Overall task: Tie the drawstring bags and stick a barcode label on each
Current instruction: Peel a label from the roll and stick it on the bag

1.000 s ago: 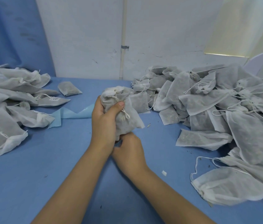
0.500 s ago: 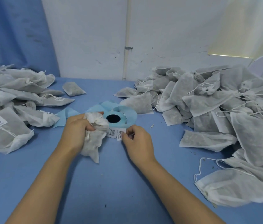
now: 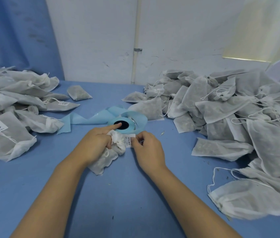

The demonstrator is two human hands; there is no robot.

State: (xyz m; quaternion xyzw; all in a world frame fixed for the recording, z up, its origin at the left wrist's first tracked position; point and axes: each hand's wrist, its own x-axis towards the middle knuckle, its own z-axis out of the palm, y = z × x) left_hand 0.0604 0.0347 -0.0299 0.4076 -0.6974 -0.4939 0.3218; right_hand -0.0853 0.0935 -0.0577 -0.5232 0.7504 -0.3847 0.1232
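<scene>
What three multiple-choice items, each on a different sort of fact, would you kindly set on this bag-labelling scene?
1. Where does the label roll lie?
A. on the right-hand pile
B. on the table, just beyond the drawstring bag
C. in the person's lap

2. What colour is its backing strip?
A. light blue
B. yellow
C. red

3. What is the right hand doing?
A. lying flat
B. gripping a bag
C. pinching a barcode label

Key:
1 B, the roll sits on the table right behind the bag.
2 A, the loose strip is pale blue.
3 C, thumb and fingers pinch the label beside the bag that the left hand holds.
</scene>
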